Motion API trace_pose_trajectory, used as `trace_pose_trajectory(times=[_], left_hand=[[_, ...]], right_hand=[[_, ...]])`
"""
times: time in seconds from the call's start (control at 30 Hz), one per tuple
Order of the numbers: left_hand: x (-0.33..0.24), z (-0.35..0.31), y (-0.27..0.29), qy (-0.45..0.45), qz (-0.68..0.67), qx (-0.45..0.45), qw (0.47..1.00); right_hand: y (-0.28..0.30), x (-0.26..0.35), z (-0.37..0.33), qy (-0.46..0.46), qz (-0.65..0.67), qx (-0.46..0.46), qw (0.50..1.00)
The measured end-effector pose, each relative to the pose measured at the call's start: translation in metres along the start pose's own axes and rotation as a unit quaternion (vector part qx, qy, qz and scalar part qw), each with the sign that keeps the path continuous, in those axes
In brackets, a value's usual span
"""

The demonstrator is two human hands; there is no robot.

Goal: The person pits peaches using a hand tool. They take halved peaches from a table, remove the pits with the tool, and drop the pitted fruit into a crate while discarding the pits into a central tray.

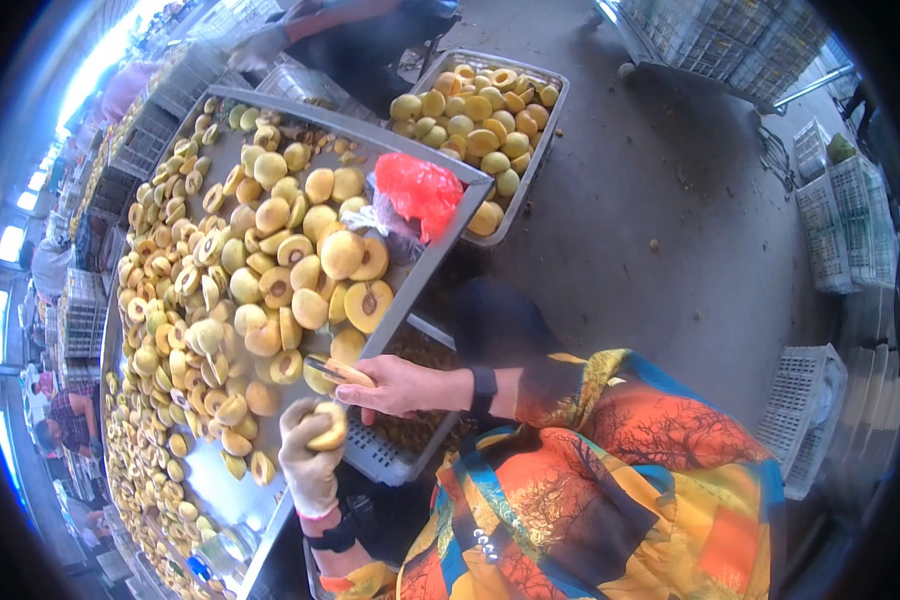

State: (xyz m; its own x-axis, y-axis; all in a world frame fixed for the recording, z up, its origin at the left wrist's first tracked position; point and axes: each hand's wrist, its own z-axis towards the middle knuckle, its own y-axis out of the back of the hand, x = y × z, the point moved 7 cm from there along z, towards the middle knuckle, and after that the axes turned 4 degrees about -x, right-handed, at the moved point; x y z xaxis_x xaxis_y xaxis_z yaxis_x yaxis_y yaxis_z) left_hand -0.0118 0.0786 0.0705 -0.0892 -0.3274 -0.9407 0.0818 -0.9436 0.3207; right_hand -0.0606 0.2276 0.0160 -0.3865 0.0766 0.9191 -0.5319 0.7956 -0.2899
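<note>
My left hand (308,462), in a pale work glove, is closed round a yellow peach half (328,427) at the near edge of the metal table. Just above it, my bare right hand (402,385) grips a wooden-handled tool (348,373). Its narrow dark metal end points left, over the fruit; the exact shape of that end is too small to tell. Tool and held peach half are apart. Beyond both hands lies a big heap of yellow peach halves (270,220), some cut side up with the pit showing.
The metal table's raised rim (425,270) runs beside me; a red plastic bag (418,192) lies at its corner. A crate of peaches (560,120) stands beyond. Below my hands sits a grey crate (385,458). A clear bottle (225,548) lies near left. White crates (805,415) stand right.
</note>
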Motion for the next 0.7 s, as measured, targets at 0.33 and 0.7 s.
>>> trace_pose_trajectory(times=[0.33, 0.7], left_hand=[[0.004, -0.016, -0.053, 0.06, -0.537, -0.12, 0.833], [0.061, -0.064, 0.002, 0.11, -0.3, -0.311, 0.895]], right_hand=[[-0.027, -0.009, -0.014, 0.271, 0.049, -0.196, 0.941], [-0.072, -0.024, -0.044, 0.184, -0.398, -0.067, 0.896]])
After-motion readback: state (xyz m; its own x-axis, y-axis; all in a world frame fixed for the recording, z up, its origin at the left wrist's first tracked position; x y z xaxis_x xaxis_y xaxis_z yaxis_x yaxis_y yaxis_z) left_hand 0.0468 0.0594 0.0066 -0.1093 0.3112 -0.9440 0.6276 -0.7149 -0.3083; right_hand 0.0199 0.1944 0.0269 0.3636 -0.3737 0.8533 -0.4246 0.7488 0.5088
